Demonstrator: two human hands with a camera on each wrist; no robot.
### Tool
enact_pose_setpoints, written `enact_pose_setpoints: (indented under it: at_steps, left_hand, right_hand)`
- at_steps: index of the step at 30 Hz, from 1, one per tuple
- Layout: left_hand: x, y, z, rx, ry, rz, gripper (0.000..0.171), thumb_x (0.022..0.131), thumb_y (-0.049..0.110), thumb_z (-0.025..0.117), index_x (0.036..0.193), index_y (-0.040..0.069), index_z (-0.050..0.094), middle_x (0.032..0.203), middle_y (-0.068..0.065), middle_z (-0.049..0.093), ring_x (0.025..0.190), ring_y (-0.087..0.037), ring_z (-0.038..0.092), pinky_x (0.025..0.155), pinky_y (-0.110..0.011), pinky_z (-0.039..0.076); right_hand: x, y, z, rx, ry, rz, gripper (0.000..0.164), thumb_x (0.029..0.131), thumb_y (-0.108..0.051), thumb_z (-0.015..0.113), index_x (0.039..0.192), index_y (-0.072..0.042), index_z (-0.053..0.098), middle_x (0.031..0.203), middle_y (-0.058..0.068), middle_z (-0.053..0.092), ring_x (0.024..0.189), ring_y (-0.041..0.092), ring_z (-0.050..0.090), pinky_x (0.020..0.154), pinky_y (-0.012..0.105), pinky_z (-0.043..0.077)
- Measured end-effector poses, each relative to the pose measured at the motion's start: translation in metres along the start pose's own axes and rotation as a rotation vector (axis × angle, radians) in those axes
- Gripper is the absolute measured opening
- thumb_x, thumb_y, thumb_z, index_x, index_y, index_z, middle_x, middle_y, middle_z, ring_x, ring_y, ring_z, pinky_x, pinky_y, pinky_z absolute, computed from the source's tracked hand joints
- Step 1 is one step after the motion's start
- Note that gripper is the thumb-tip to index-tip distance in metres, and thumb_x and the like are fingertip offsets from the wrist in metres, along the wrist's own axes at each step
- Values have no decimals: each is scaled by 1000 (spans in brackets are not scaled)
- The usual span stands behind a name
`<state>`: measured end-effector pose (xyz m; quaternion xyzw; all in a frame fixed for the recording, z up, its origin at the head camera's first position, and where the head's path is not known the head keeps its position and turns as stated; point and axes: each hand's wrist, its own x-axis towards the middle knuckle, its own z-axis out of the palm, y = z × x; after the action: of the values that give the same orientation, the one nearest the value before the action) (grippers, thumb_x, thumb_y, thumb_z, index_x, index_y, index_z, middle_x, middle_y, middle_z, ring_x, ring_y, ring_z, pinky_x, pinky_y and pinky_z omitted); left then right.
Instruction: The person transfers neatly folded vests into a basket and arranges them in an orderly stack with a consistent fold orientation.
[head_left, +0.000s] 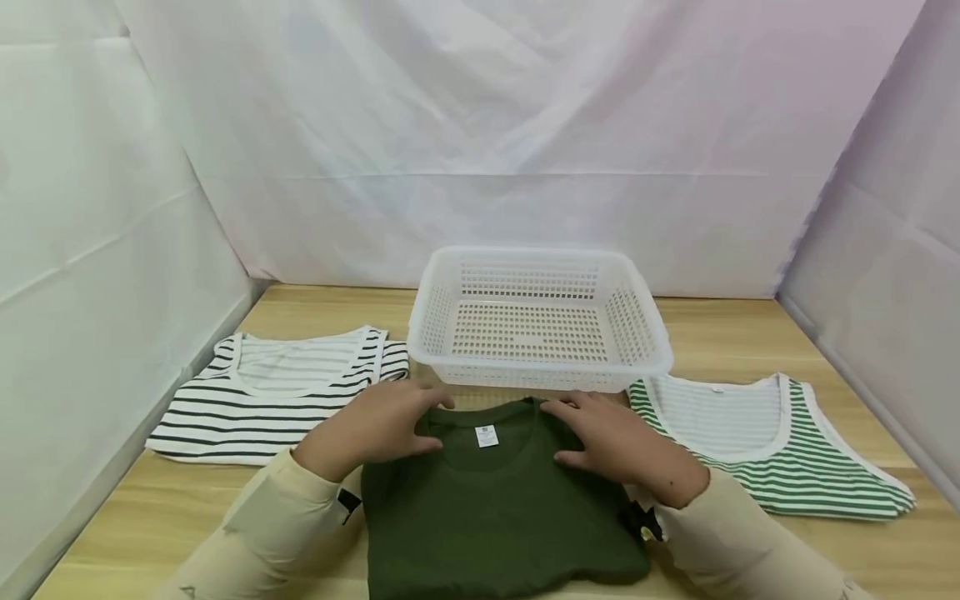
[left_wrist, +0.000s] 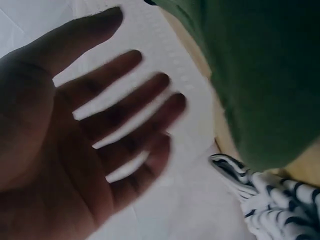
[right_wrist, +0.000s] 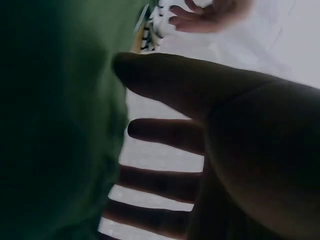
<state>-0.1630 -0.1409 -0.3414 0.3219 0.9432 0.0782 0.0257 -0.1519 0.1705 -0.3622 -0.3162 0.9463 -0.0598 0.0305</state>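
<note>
A dark green T-shirt (head_left: 498, 517) lies folded on the table in front of me, its neckline and white label (head_left: 486, 436) facing up. At its upper left, my left hand (head_left: 382, 422) hovers with spread fingers; in the left wrist view, the palm holds nothing and stands apart from the green cloth (left_wrist: 260, 75). My right hand (head_left: 611, 439) is over the shirt's upper right shoulder. The right wrist view has its fingers extended beside the green cloth (right_wrist: 55, 120), and whether the fingertips touch it I cannot tell.
Behind the shirt stands a white plastic basket (head_left: 540, 375) with nothing in it. To the left lies a folded black-and-white striped shirt (head_left: 262, 425), to the right a green-and-white striped tank top (head_left: 810, 471). White cloth walls (head_left: 510, 208) enclose the wooden table (head_left: 720, 325).
</note>
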Motion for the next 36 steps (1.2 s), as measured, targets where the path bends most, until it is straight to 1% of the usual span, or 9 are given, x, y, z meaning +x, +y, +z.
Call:
enact_pose_setpoints:
  at_steps: [2, 6, 8, 12, 15, 19, 23, 28, 36]
  left_hand:
    - [-2, -3, 5, 22, -67, -66, 58, 79, 42, 84, 129, 19, 64, 126, -4, 66, 103, -25, 67, 84, -46, 55]
    - [-5, -4, 7, 59, -125, -156, 72, 72, 47, 87, 134, 21, 61, 130, -6, 64, 112, -30, 64, 90, -61, 48]
    - [-5, -3, 6, 69, -138, -181, 73, 70, 46, 88, 133, 20, 61, 128, -6, 65, 112, -30, 64, 91, -66, 45]
    - [-5, -8, 6, 97, -149, -199, 74, 69, 49, 88, 131, 20, 62, 123, -7, 67, 108, -27, 65, 91, -66, 44]
    - [-3, -14, 2, 101, -140, -214, 75, 69, 50, 88, 132, 19, 62, 124, -7, 67, 107, -28, 66, 89, -61, 47]
    - [-1, -19, -3, 72, -153, -219, 72, 72, 47, 87, 132, 16, 62, 126, -7, 67, 107, -29, 66, 87, -52, 52]
    - [-1, -20, 0, 6, -182, -218, 63, 74, 43, 87, 126, 15, 64, 120, -5, 68, 100, -25, 67, 84, -46, 54]
    - [0, -20, 7, -78, -199, -226, 47, 75, 39, 87, 111, 17, 67, 103, 3, 68, 84, -16, 62, 76, -40, 52]
    - [3, -20, 12, -143, -245, -197, 24, 77, 33, 86, 82, 21, 66, 77, 9, 59, 68, -11, 52, 63, -31, 44]
  right_hand:
    - [-2, 4, 6, 7, -5, 4, 69, 88, -37, 76, 145, -9, 50, 139, 16, 55, 121, 36, 59, 97, 51, 50]
    - [-6, 7, 11, 35, 18, 6, 80, 86, -39, 78, 151, -11, 42, 141, 15, 55, 122, 36, 59, 97, 51, 50]
    - [-6, 9, 11, 35, 27, 8, 86, 84, -41, 80, 154, -12, 38, 141, 15, 55, 122, 35, 59, 96, 50, 50]
    - [-2, 12, 9, 31, 59, -24, 91, 80, -38, 84, 153, -9, 38, 143, 18, 53, 119, 34, 60, 94, 48, 52]
    - [5, 12, 3, 44, 72, -43, 80, 81, -32, 84, 146, -6, 47, 135, 17, 60, 112, 31, 64, 90, 45, 54]
    - [11, 10, -7, 51, 34, -33, 50, 83, -26, 83, 124, -7, 64, 109, 8, 70, 93, 23, 68, 77, 39, 54]
    - [12, 11, -6, 67, -16, -32, 25, 82, -25, 83, 98, -12, 67, 83, -3, 64, 72, 11, 59, 63, 29, 46]
    - [9, 15, -2, 146, -86, -3, 21, 83, -24, 81, 83, -17, 62, 68, -8, 52, 62, 6, 47, 57, 25, 39]
    - [0, 17, 0, 282, -209, -7, 15, 89, -19, 75, 85, -18, 61, 72, -8, 52, 63, 5, 48, 59, 24, 42]
